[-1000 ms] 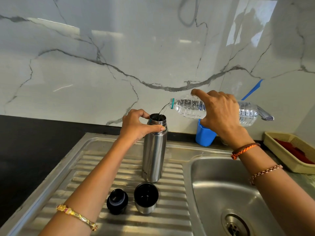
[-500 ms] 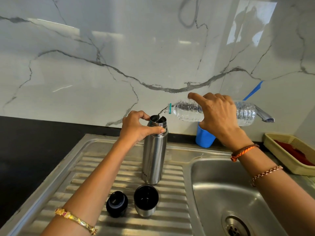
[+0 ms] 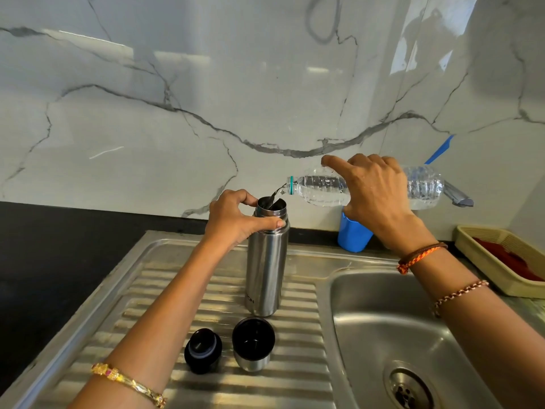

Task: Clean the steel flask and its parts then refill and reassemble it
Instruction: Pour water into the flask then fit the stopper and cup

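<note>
Two hands busy: left hand (image 3: 233,221) fingers curled round flask (image 3: 267,267) neck, flask upright on drainboard (image 3: 295,379). Right hand (image 3: 374,196) grips bottle (image 3: 321,190) near-horizontal, water running into flask mouth. Stopper (image 3: 203,351) and cup (image 3: 253,343) lie just in front of flask.

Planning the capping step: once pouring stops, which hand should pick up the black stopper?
Left. The left hand only steadies the flask, and the black stopper lies on its side; the right hand holds the water bottle.
</note>
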